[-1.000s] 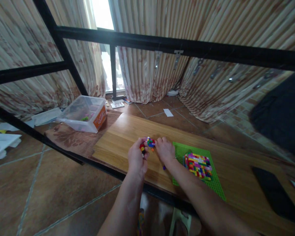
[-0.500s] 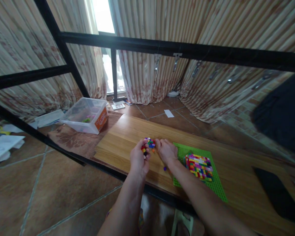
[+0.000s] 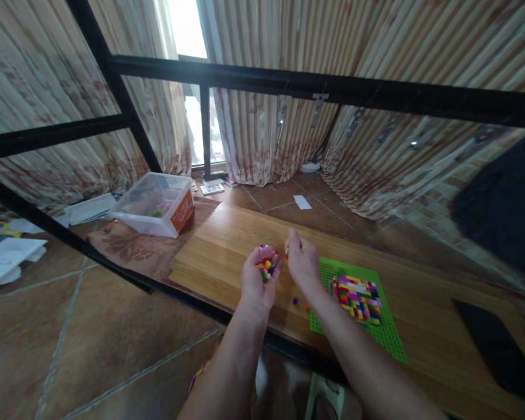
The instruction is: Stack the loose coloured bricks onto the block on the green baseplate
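My left hand (image 3: 254, 275) is cupped palm up over the table, holding a heap of small toy bricks (image 3: 266, 268) in mixed colours. To its right, my right hand (image 3: 301, 256) is closed with the thumb up. Red and pale bricks (image 3: 287, 252) show at its finger edge; the rest of its grip is hidden. Under my right forearm lie a purple brick (image 3: 294, 301) and an orange brick (image 3: 305, 305). Beside that forearm, a green baseplate (image 3: 389, 315) carries a multicoloured block built of bricks (image 3: 357, 297).
The wooden table (image 3: 210, 245) has a black flat object (image 3: 490, 338) on its right. A clear plastic bin (image 3: 133, 213) with a few pieces inside stands at the far left on a brown mat (image 3: 118, 251). A black metal bar (image 3: 262, 79) crosses above the table.
My left hand has turned palm up, with bricks gathered in it. My right hand has lifted, closed on bricks. The bricks seen between my hands are gone from there; an orange brick shows beside the purple one.
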A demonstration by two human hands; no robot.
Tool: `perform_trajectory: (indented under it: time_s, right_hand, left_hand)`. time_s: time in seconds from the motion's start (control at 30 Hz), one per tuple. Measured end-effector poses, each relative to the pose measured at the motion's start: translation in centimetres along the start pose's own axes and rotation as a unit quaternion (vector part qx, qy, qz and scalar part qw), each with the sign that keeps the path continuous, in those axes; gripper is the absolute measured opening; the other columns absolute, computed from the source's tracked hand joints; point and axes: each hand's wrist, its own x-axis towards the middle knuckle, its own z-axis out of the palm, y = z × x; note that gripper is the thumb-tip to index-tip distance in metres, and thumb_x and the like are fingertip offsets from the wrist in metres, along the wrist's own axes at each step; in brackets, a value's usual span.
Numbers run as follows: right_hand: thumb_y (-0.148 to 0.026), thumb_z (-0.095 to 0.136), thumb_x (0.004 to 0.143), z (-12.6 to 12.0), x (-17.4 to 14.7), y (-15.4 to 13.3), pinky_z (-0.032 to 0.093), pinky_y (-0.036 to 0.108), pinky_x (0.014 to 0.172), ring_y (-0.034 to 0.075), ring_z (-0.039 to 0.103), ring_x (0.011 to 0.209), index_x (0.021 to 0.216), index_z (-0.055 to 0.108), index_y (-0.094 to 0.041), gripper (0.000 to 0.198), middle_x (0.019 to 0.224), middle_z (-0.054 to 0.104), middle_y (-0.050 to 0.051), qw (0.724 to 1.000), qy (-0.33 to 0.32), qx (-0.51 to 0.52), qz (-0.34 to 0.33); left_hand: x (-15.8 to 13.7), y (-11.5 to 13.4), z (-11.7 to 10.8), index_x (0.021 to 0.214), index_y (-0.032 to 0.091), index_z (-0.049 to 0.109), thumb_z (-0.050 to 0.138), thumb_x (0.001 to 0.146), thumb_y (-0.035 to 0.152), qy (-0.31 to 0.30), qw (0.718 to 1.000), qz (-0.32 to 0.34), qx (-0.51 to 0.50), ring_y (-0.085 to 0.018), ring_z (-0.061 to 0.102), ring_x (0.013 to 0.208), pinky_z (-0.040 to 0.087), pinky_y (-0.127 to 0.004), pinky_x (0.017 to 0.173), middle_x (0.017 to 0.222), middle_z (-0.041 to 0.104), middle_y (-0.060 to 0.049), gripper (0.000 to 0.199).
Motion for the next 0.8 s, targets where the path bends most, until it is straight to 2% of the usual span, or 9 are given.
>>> perform_trajectory:
  time_s: [0.17,0.33,0.4,0.5,0.57,0.63,0.7,0.77,0.8]
  right_hand:
    - [-0.046,0.049,0.093,-0.2,-2.2,-3.1,0.033,0.025,0.058,0.013,0.051,0.057,0.059,0.055,-0.021,0.043,0.059,0.06,-0.001,0.997,-0.018,0.019,-0.069]
    - [-0.045,0.056,0.087,0.1,-3.0,-3.7,0.037,0.025,0.058,0.013,0.05,0.058,0.059,0.056,-0.02,0.038,0.059,0.058,-0.002,0.981,0.011,0.19,-0.024]
    - [-0.047,0.056,0.087,0.1,-2.8,-4.2,0.037,0.024,0.056,0.012,0.047,0.055,0.059,0.053,-0.02,0.039,0.056,0.053,-0.003,0.952,0.025,0.306,0.014]
    - [-0.047,0.055,0.086,-0.1,-2.4,-5.3,0.033,0.023,0.05,0.009,0.038,0.049,0.058,0.048,-0.021,0.038,0.054,0.045,-0.006,0.884,0.026,0.462,0.068]
    - [-0.045,0.055,0.084,-0.6,-2.0,-6.2,0.033,0.023,0.049,0.008,0.034,0.047,0.059,0.047,-0.021,0.036,0.056,0.043,-0.006,0.841,0.014,0.534,0.086]
    - [-0.043,0.055,0.083,-1.6,-1.6,-6.7,0.036,0.023,0.051,0.008,0.037,0.049,0.061,0.046,-0.021,0.032,0.059,0.044,-0.006,0.816,0.002,0.572,0.085]
    - [-0.042,0.054,0.084,-2.9,-1.0,-6.7,0.039,0.023,0.054,0.009,0.041,0.052,0.064,0.046,-0.022,0.029,0.063,0.045,-0.005,0.819,0.006,0.569,0.07]
    - [-0.043,0.052,0.086,-4.4,-0.5,-5.7,0.039,0.024,0.056,0.01,0.044,0.055,0.067,0.049,-0.022,0.028,0.066,0.049,-0.004,0.858,0.041,0.51,0.045]
    - [-0.044,0.05,0.088,-5.0,-0.2,-4.9,0.039,0.024,0.056,0.01,0.045,0.056,0.069,0.051,-0.022,0.029,0.066,0.051,-0.004,0.89,0.063,0.45,0.031]
  left_hand:
    - [-0.4,-1.0,0.4,0.073,0.013,0.065,0.06,0.083,0.021,-0.05,0.999,-0.001,-0.019,-0.011,0.065,0.069,0.052,-0.021,0.071,0.072,0.066,-0.003,0.014]
    - [-0.6,-1.0,0.7,0.071,0.012,0.064,0.057,0.084,0.017,-0.055,0.997,-0.026,-0.053,-0.01,0.064,0.067,0.051,-0.019,0.072,0.069,0.065,-0.002,0.016]
    - [-0.7,-1.0,0.9,0.07,0.013,0.064,0.053,0.087,0.016,-0.057,0.996,-0.039,-0.06,-0.01,0.064,0.065,0.052,-0.02,0.071,0.068,0.065,-0.003,0.02]
    - [-1.0,-1.2,1.2,0.068,0.013,0.064,0.049,0.09,0.017,-0.078,0.994,-0.05,-0.065,-0.01,0.064,0.063,0.055,-0.023,0.072,0.068,0.065,-0.004,0.027]
    - [-1.1,-1.2,1.5,0.068,0.013,0.064,0.047,0.092,0.019,-0.09,0.992,-0.058,-0.07,-0.011,0.065,0.064,0.056,-0.024,0.073,0.069,0.065,-0.005,0.03]
    - [-1.2,-1.0,1.6,0.07,0.012,0.065,0.047,0.092,0.019,-0.084,0.992,-0.056,-0.079,-0.012,0.066,0.069,0.056,-0.023,0.072,0.073,0.066,-0.007,0.029]
    - [-1.2,-0.4,1.5,0.075,0.011,0.066,0.048,0.092,0.018,-0.062,0.992,-0.05,-0.094,-0.012,0.066,0.072,0.056,-0.021,0.068,0.077,0.067,-0.008,0.025]
    - [-1.1,0.6,1.3,0.078,0.01,0.066,0.048,0.092,0.018,-0.05,0.99,-0.057,-0.117,-0.011,0.064,0.071,0.055,-0.019,0.063,0.077,0.065,-0.008,0.023]
    - [-1.1,1.2,1.1,0.079,0.01,0.065,0.047,0.093,0.019,-0.062,0.988,-0.065,-0.125,-0.009,0.061,0.067,0.053,-0.016,0.058,0.076,0.063,-0.008,0.024]
